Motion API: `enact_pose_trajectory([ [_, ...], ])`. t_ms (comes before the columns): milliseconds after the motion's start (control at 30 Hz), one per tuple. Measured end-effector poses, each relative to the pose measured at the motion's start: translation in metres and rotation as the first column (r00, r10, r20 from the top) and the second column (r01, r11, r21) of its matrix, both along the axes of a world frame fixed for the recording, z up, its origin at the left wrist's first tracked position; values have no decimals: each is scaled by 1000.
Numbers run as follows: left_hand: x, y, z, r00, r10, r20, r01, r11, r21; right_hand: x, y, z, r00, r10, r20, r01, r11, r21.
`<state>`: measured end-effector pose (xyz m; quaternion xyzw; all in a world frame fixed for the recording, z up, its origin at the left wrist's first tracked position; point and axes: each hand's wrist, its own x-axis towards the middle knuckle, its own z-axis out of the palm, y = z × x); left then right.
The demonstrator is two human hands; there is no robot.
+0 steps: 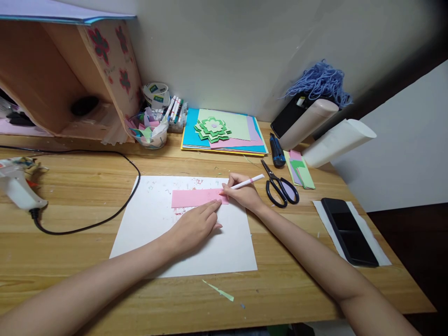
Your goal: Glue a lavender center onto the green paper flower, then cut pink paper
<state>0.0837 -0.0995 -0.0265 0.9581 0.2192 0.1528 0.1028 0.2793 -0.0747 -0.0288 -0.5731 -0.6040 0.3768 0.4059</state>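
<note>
A pink paper strip [189,198] lies crosswise on a white sheet of paper [224,252] marked with red and green smudges. With fingers stretched out, my left hand [198,224] rests over the strip's lower edge near its right end. My right hand [245,192] pinches a white marker pen [250,181] with a pink band, its tip end down at the strip's right part. The exact tip is hidden by the fingers. Black-handled scissors [280,186] lie just right of that hand, blades partly apart.
A glue gun [21,186] with a black cord lies left. Behind are a scrap bowl [150,135], markers [175,109] and coloured paper [259,145] under a green paper flower [213,129]. Rightward are a cutter [277,151], paper pieces [304,175] and a phone [350,233].
</note>
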Motion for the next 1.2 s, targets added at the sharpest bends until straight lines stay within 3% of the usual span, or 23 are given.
enact_pose_trajectory([
  [600,0,0,0,1000,7,-23,-7,1000,0,0,0,0,1000,-6,8,6,1000,-4],
  [1200,0,-1,0,1000,2,-13,-3,1000,-3,0,0,-4,996,-27,-86,26,1000,-16],
])
